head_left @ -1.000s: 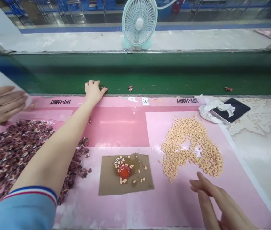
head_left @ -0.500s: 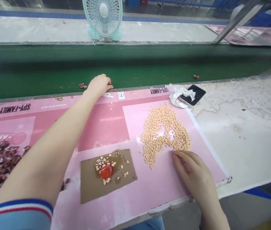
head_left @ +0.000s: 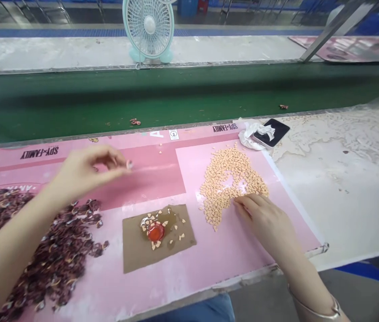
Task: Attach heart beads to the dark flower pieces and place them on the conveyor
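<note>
My left hand (head_left: 85,172) hovers above the pink mat (head_left: 149,286), its thumb and fingers pinched on a tiny pale piece. It is over the right edge of a heap of dark red and brown pieces (head_left: 38,250). My right hand (head_left: 265,221) rests palm down on the mat, fingertips touching the lower edge of a pile of small beige pieces (head_left: 231,176). Between the hands lies a brown card (head_left: 135,255) with a red cap (head_left: 155,231) and a few beige pieces on it.
A green conveyor belt (head_left: 176,98) runs along the far side with a few small dark pieces on it. A pale blue fan (head_left: 149,29) stands behind it. A black phone (head_left: 274,131) and a crumpled white tissue (head_left: 251,133) lie at the mat's far right corner.
My left hand has drawn back from the belt edge toward me and now pinches a small piece. My right hand slid up to the beige pile. The view shifted slightly.
</note>
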A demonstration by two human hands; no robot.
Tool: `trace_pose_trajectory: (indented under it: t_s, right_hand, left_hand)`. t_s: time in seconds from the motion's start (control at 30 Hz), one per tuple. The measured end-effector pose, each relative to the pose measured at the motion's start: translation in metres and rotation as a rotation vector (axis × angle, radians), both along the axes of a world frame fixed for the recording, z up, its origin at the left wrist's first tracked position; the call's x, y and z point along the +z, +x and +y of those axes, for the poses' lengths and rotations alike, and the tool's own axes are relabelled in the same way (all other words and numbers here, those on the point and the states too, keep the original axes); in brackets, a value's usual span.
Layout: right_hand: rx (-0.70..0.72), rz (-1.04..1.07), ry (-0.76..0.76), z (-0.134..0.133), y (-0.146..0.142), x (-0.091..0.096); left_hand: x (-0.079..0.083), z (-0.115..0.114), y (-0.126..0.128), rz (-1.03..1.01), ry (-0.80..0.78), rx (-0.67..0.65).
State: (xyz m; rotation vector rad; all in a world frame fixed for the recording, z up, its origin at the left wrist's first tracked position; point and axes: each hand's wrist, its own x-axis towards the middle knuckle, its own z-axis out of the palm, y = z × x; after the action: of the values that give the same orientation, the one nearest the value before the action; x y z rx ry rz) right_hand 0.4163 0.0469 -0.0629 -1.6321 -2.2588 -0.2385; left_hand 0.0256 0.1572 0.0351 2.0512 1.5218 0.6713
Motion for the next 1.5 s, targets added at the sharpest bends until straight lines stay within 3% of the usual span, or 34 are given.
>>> trace_pose_trajectory:
  t_s: [0.07,0.17,0.23,0.3,0.37,0.47,0.63,1.07,1.5]
  right_hand:
    - [0.027,-0.009,-0.004,0.003,0.002,0.001]
    - [0.076,0.018,-0.012,0.002,-0.009,0.008]
    - [0.159,0.125,-0.057,-0.004,-0.031,0.019]
    - [0.298,0.344,-0.112,-0.015,-0.062,0.032]
    - [0.450,0.536,-0.131,-0.027,-0.096,0.045]
    - [0.551,0.707,-0.134,-0.040,-0.134,0.056]
    - [0.523,0.683,-0.095,-0.049,-0.153,0.053]
    - [0.428,0.794,-0.121,-0.058,-0.164,0.039]
    - [0.365,0.435,0.044,-0.025,-0.147,0.025]
  left_hand:
    - [0.005,-0.047,-0.004,-0.180,0.012,-0.166]
    - [0.004,-0.109,0.001,-0.284,-0.029,-0.259]
    - [-0.003,-0.139,0.011,-0.345,-0.097,-0.276]
    - [-0.014,-0.158,0.026,-0.434,-0.124,-0.229]
    - [-0.026,-0.172,0.043,-0.505,-0.083,-0.101]
    - [-0.041,-0.188,0.064,-0.539,0.036,0.115]
    - [-0.046,-0.201,0.075,-0.447,0.170,0.283]
    - [-0.054,-0.196,0.073,-0.490,0.148,0.315]
    - [-0.074,-0.207,0.045,-0.645,0.041,0.426]
